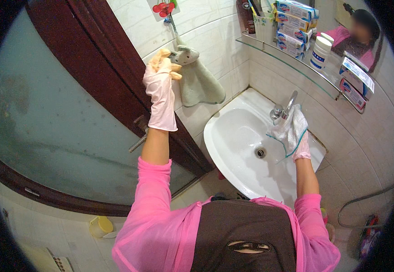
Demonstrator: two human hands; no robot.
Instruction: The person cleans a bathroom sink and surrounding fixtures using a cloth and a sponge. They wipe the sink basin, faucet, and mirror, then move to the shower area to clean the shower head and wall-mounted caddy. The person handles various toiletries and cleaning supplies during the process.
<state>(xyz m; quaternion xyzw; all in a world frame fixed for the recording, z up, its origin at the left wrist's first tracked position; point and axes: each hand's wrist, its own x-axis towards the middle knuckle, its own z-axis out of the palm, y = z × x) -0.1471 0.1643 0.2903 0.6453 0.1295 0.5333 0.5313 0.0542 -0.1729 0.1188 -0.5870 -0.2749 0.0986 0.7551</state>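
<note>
My right hand (303,148), in a pale pink glove, grips a white cloth (293,131) with a teal edge. The cloth covers its fingers and lies against the base of the chrome faucet (289,105) on the white washbasin (232,136). Raised at the left, my left hand (161,73) wears the same kind of thin glove, its fingers bent and tinted yellowish. Its fingertips are at the edge of a grey-green hand towel (200,85) hanging from a red flower-shaped hook (164,9). Whether they pinch the towel is not clear.
A glass shelf (285,63) above the basin bears stacked toothpaste boxes (293,29), a white bottle (320,52) and a cup (264,27) with combs. Left stands a dark-framed frosted-glass door (54,119) with a metal handle (138,142). A hose (341,207) hangs at right.
</note>
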